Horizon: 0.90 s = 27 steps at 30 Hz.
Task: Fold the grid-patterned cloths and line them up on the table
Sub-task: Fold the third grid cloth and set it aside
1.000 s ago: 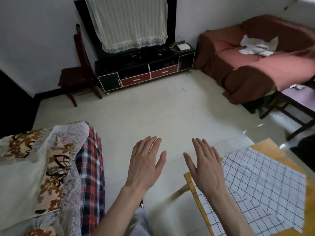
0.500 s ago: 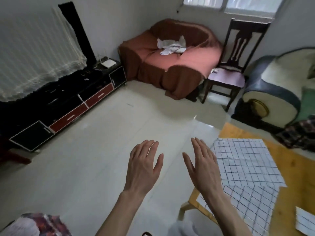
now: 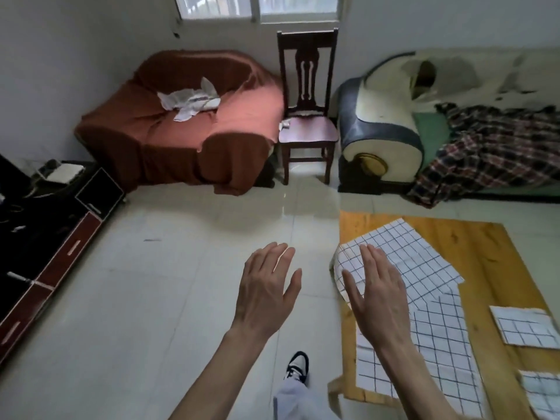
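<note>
1. A tiled living room holds a wooden counter (image 3: 472, 247) at right.
2. Unfolded grid cloths (image 3: 406, 259) cover its left edge (overlapping); two folded cloths (image 3: 525, 327) lie along the right edge.
3. Left hand (image 3: 265, 294) and right hand (image 3: 378, 301) hover flat, fingers straight, holding nothing.

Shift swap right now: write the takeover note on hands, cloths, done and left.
Left hand: open, holds nothing, over the floor.
Right hand: open, holds nothing, in front of the unfolded cloths at the wooden table's near-left corner.
Unfolded: the far grid cloth and the near grid cloth, spread flat and overlapping.
Done: two folded grid cloths lie one behind the other at the right edge.
Left: fold the spread two and line them up with those.
</note>
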Available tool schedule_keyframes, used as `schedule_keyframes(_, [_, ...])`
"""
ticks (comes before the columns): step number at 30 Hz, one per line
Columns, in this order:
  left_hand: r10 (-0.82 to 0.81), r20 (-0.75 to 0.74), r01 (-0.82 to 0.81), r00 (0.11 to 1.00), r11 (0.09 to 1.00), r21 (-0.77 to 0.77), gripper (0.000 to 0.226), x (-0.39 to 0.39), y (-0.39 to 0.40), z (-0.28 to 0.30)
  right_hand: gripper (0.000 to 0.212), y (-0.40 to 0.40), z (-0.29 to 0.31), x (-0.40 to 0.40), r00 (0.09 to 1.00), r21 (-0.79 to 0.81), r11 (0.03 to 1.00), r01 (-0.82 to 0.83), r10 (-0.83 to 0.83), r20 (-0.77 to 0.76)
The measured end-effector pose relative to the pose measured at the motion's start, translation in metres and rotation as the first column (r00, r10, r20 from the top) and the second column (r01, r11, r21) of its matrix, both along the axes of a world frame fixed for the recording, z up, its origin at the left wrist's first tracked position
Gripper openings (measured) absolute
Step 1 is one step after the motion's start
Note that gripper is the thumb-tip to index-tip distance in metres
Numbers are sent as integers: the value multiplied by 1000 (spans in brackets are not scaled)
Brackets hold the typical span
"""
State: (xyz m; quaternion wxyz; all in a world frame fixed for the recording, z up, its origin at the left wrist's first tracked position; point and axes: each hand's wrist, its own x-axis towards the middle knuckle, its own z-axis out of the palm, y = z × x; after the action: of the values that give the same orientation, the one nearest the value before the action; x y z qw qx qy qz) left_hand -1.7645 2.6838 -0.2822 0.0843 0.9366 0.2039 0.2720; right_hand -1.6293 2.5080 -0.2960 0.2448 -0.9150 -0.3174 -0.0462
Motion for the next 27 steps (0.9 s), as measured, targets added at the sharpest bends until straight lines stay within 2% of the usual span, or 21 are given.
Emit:
schedule_keyframes(8, [-200,-26,200,979,980,-15,43,92,68,-3,65,42,-15,60,979,48,979,198,-195,-52])
schedule_keyframes(13, [-330,-45,328,943,944,-45,46,154,83,-1,66,45,-13,88,935,21,936,352,-351,-42])
schedule_keyframes(20, [-570,-82,561,818,821,-108,45,240,85,-18,67,39,-14,118,837,-35,837,546,-547,-31])
schedule_keyframes(24, [-704,-52,697,708,709,-111,43,290,90,-30,68,43,-19,135,756,-55,756,652,-654,-24])
schedule_keyframes(27, [-779,-100,767,619,627,-137,43,328,101,-38,69,53,-27,150,690,-100,689,717,-723,-38])
